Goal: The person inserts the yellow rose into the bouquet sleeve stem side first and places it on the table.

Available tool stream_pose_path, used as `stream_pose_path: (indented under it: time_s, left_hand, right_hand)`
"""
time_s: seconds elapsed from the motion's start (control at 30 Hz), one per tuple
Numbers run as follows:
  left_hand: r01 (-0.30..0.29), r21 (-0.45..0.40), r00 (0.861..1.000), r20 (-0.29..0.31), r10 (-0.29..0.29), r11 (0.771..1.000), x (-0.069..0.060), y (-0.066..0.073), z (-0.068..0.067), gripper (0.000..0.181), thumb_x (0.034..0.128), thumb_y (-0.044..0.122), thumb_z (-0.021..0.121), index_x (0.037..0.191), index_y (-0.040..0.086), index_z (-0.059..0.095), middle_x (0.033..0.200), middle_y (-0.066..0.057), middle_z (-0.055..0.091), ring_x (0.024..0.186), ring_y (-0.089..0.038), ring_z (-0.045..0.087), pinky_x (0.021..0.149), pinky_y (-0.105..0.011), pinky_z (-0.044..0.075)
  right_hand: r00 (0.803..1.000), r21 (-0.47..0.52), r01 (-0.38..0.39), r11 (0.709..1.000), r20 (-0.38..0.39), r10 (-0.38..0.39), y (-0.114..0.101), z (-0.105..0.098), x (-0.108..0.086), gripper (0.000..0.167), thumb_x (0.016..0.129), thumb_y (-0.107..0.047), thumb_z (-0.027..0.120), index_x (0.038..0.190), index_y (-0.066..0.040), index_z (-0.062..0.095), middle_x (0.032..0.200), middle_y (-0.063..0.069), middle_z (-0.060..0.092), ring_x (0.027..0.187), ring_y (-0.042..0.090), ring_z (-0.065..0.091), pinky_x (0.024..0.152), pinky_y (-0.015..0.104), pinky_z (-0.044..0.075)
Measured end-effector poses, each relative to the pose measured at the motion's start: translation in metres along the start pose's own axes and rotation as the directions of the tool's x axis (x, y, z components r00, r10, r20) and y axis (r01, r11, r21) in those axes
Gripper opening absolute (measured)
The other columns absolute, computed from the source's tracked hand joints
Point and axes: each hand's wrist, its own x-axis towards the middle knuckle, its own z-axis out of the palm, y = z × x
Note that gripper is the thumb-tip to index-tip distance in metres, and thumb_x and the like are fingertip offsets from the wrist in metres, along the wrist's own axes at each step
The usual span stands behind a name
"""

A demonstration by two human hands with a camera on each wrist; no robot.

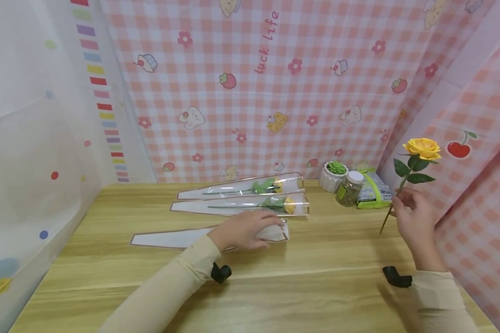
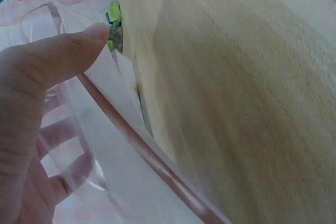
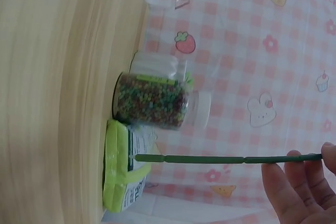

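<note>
At the right, my right hand (image 1: 418, 219) pinches the stem of a yellow artificial rose (image 1: 422, 149), raised above the table with its bloom up. The right wrist view shows the lower green stem (image 3: 205, 159) sticking out past the fingertips. My left hand (image 1: 245, 230) grips the wide end of a flat flower sleeve (image 1: 162, 238) with a brown border. In the left wrist view the thumb (image 2: 68, 51) lies over the sleeve's edge, and the other fingers show through its clear film. Behind it lie two sleeves (image 1: 187, 206), each with a yellow rose inside.
At the back right stand a white pot (image 1: 329, 180) with a green succulent, a white-lidded jar (image 1: 350, 188) of coloured grains and a green-and-white packet (image 1: 375, 192). A pink checked cloth (image 1: 241, 92) hangs behind the wooden table (image 1: 296, 296).
</note>
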Motion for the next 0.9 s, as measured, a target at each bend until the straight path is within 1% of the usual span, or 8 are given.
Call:
stream_pose_path:
  time_s: [0.1,0.17,0.3,0.4,0.57,0.63,0.73,0.9]
  left_hand:
    - [0.011,0.003,1.0,0.001,-0.011,1.0,0.002,-0.002,0.001,0.066,0.087,0.032,0.081,0.145,0.018,0.052,0.146,-0.007,0.054,0.133,-0.024,0.052,0.114,-0.037,0.041]
    - [0.018,-0.002,1.0,0.002,-0.018,1.0,0.004,-0.003,0.001,0.065,0.087,0.031,0.081,0.144,0.018,0.053,0.145,-0.006,0.054,0.131,-0.023,0.053,0.113,-0.036,0.041]
    - [0.027,-0.005,1.0,0.001,-0.027,1.0,0.009,-0.006,0.0,0.063,0.0877,0.031,0.081,0.143,0.019,0.053,0.142,-0.004,0.056,0.128,-0.022,0.054,0.111,-0.036,0.044]
    - [0.038,-0.006,0.999,0.0,-0.038,0.999,0.012,-0.008,0.0,0.064,0.0884,0.032,0.08,0.145,0.019,0.053,0.142,-0.004,0.056,0.128,-0.021,0.055,0.109,-0.036,0.045]
    - [0.056,0.011,0.998,0.001,-0.056,0.998,0.02,-0.013,0.003,0.068,0.0882,0.036,0.08,0.148,0.021,0.05,0.144,-0.002,0.055,0.128,-0.021,0.055,0.109,-0.038,0.045]
    - [0.063,0.008,0.998,0.002,-0.063,0.998,0.022,-0.014,0.003,0.069,0.0873,0.036,0.08,0.148,0.021,0.05,0.144,-0.002,0.054,0.129,-0.021,0.054,0.109,-0.04,0.045]
    - [0.068,-0.006,0.998,-0.001,-0.068,0.998,0.026,-0.017,0.003,0.07,0.0865,0.035,0.081,0.148,0.021,0.05,0.145,-0.002,0.054,0.131,-0.022,0.053,0.109,-0.042,0.045]
    - [0.077,-0.021,0.997,0.012,-0.077,0.997,0.029,-0.018,0.003,0.07,0.0873,0.036,0.08,0.148,0.022,0.048,0.146,-0.002,0.053,0.13,-0.022,0.054,0.106,-0.043,0.047]
  right_hand:
    - [1.0,0.074,-0.018,0.997,0.013,0.017,-0.003,0.007,0.001,0.024,0.095,0.007,0.06,0.118,0.012,0.058,0.089,-0.014,0.053,0.079,-0.01,0.057,0.062,0.008,0.052]
    - [1.0,0.103,-0.024,0.994,0.013,0.023,-0.003,0.011,0.002,0.023,0.095,0.007,0.06,0.117,0.012,0.058,0.087,-0.013,0.055,0.077,-0.008,0.059,0.061,0.01,0.054]
    - [1.0,0.115,0.003,0.993,0.02,-0.005,-0.005,0.018,0.004,0.023,0.095,0.007,0.06,0.117,0.012,0.059,0.085,-0.008,0.057,0.075,-0.008,0.06,0.06,0.01,0.054]
    - [0.999,0.114,0.022,0.993,0.038,-0.026,-0.008,0.023,0.004,0.023,0.095,0.006,0.061,0.118,0.012,0.06,0.086,-0.007,0.056,0.076,-0.009,0.06,0.06,0.011,0.054]
    - [0.997,0.101,0.02,0.995,0.071,-0.027,-0.016,0.03,0.004,0.026,0.097,0.002,0.062,0.121,0.012,0.06,0.09,-0.01,0.054,0.079,-0.01,0.059,0.062,0.01,0.054]
    - [0.997,0.101,0.021,0.995,0.069,-0.028,-0.02,0.033,0.004,0.027,0.097,0.0,0.063,0.122,0.012,0.06,0.09,-0.014,0.055,0.08,-0.012,0.059,0.064,0.009,0.053]
    - [0.997,0.13,0.032,0.991,0.066,-0.041,-0.026,0.039,0.004,0.026,0.097,0.0,0.063,0.12,0.014,0.06,0.09,-0.016,0.056,0.081,-0.011,0.059,0.064,0.009,0.053]
    - [0.996,0.177,0.033,0.984,0.077,-0.047,-0.038,0.052,0.004,0.025,0.097,0.003,0.062,0.119,0.014,0.059,0.091,-0.01,0.056,0.083,-0.008,0.06,0.062,0.01,0.054]
